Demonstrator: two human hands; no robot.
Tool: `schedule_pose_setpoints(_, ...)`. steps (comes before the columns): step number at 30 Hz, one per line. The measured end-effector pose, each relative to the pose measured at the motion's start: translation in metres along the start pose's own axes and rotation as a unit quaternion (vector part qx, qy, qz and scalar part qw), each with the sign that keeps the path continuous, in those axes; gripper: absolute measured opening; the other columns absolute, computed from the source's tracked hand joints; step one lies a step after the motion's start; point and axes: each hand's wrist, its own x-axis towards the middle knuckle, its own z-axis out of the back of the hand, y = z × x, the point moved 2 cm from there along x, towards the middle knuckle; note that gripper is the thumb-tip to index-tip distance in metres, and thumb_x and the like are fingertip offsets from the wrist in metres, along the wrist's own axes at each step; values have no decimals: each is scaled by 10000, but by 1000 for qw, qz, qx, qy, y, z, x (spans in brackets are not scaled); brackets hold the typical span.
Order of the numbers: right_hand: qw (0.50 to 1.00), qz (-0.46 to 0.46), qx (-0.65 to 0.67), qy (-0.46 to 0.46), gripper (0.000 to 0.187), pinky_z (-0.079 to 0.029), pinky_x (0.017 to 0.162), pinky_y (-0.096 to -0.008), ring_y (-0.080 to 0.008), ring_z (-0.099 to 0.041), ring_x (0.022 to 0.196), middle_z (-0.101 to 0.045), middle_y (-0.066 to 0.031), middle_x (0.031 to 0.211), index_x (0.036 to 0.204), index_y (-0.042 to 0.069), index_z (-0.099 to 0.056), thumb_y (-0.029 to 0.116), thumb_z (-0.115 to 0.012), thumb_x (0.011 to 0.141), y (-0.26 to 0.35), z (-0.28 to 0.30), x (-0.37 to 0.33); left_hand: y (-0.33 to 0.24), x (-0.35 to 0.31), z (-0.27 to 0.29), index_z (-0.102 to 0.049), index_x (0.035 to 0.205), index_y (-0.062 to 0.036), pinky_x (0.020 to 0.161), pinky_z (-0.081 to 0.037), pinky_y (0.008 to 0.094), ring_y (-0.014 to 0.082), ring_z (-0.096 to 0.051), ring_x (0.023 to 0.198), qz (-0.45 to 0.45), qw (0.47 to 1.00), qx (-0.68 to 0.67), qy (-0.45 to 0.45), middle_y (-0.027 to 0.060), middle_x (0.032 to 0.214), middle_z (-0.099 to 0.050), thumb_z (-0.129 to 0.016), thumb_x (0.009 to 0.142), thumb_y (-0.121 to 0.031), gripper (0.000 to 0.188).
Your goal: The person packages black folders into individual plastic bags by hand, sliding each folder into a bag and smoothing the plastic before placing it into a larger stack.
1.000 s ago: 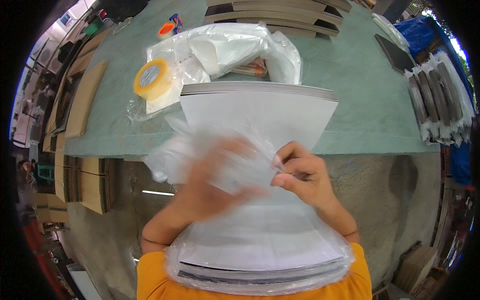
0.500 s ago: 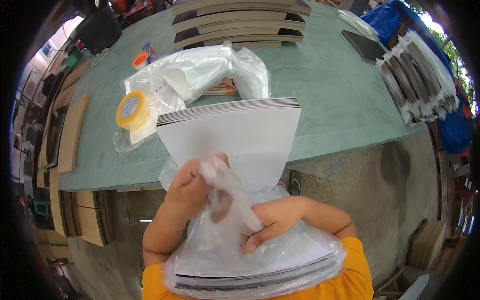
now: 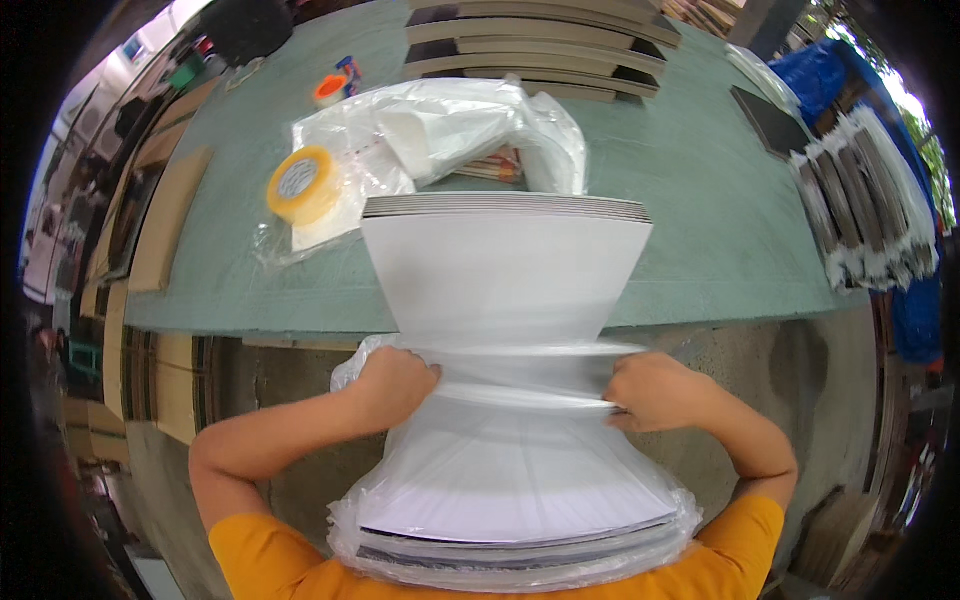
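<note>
your left hand (image 3: 392,385) and right hand (image 3: 650,390) grip the clear plastic bag (image 3: 520,470), which covers half the white board stack (image 3: 505,270); the far half, resting on the desk (image 3: 720,240), is still bare.

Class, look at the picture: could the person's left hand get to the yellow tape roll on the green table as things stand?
Probably yes, once it lets go. The left hand grips the clear bag around the white sheet stack; the tape roll lies on that hand's side with nothing between them.

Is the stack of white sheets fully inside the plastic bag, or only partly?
Partly. The bag covers the near half of the stack; the far half lies bare. Both hands, left and right, grip the bag's mouth.
</note>
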Motion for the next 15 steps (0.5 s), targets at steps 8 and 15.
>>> schedule_pose_setpoints(8, 795, -171, -12, -581, 178, -432, 568, -294, -162, -527, 572, -567, -96, 721, 865, 16, -562, 24, -532, 689, -46, 32, -16, 36, -56, 44, -564, 847, -54, 499, -387, 266, 207, -477, 556, 229, 748, -473, -406, 51, 584, -471, -609, 632, -5, 226)
schedule_pose_setpoints(15, 839, -150, -25, -523, 606, -388, 817, -331, -309, -410, 1051, -399, -166, 1182, 1202, 22, -416, -134, -471, 619, -22, 26, 19, 55, -34, 57, -424, 1221, -150, 681, -451, 301, 222, -502, 831, 256, 809, -120, -516, 103, 1117, -399, -494, 539, 141, 745)
